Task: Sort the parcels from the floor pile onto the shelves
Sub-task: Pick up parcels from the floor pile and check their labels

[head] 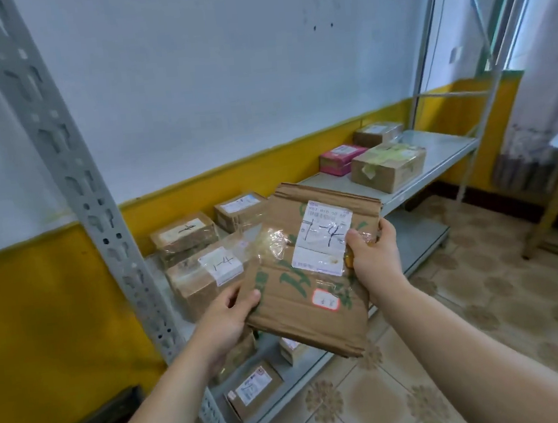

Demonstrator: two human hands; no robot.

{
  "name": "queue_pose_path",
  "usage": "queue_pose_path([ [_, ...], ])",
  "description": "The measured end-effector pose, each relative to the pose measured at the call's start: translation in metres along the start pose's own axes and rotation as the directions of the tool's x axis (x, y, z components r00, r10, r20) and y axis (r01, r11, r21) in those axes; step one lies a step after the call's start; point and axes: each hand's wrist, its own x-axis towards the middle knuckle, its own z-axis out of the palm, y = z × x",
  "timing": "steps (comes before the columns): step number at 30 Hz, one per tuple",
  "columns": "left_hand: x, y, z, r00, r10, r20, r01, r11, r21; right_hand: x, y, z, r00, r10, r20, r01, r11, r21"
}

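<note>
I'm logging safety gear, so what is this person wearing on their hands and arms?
Nothing that shows. The left hand and right hand have no gloves, and no rings on the fingers in view. The left forearm and right forearm are bare to the picture's edge: no sleeves, watch or wristband.
</note>
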Motion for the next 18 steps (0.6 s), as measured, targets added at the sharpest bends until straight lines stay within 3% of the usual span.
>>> queue_pose_path([
  [9, 0.138, 0.020, 0.020, 0.999, -0.050, -0.006, 0.049, 0.997, -0.061, 0.111, -0.003, 0.045, 1.000, -0.003, -0.017, 0.000, 0.985, -0.170],
  [12, 0.164, 0.025, 0.027, 0.999, -0.047, -0.026, 0.045, 0.997, -0.060, 0.143, -0.014, 0.041, 0.994, -0.092, -0.061, 0.067, 0.941, -0.331],
  [15, 0.184, 0.035, 0.039, 0.999, -0.035, -0.002, 0.035, 0.998, -0.043, 0.177, -0.025, 0.036, 0.979, -0.200, 0.029, 0.188, 0.849, -0.493],
  [18, 0.211, 0.038, 0.053, 0.998, -0.019, -0.064, 0.018, 1.000, -0.020, 0.217, -0.025, 0.035, 0.979, -0.176, 0.100, 0.202, 0.825, -0.528],
])
